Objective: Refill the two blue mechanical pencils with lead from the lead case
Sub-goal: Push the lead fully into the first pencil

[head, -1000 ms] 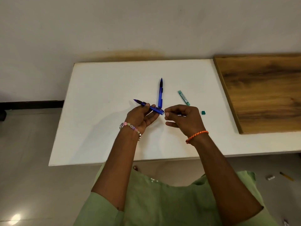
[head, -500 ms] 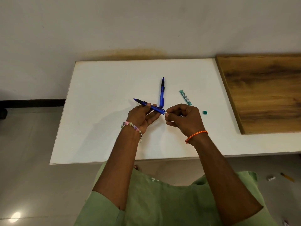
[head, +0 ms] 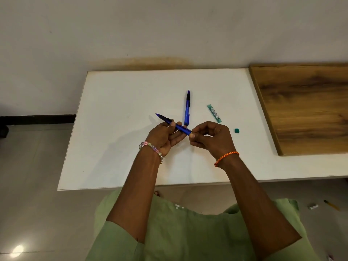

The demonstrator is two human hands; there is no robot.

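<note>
A slim blue plastic mechanical pencil point(head: 173, 124) is gripped by the left hand point(head: 163, 136); its rear end is pinched by the right hand point(head: 211, 138) above the white counter point(head: 116, 147).

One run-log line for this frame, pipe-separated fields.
left hand: grips pencil | right hand: pinching at its rear end | second pencil: on table | lead case: uncapped, cap beside

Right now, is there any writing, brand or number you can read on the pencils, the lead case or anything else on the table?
Lead case: a pale label strip with print runs along it, too small and blurred to read.
Pencil lying on the table: no print can be made out.
Pencil in the left hand: no print can be made out; fingers cover part of the barrel.
Small green cap: no marking visible.
No text is readable.
</note>
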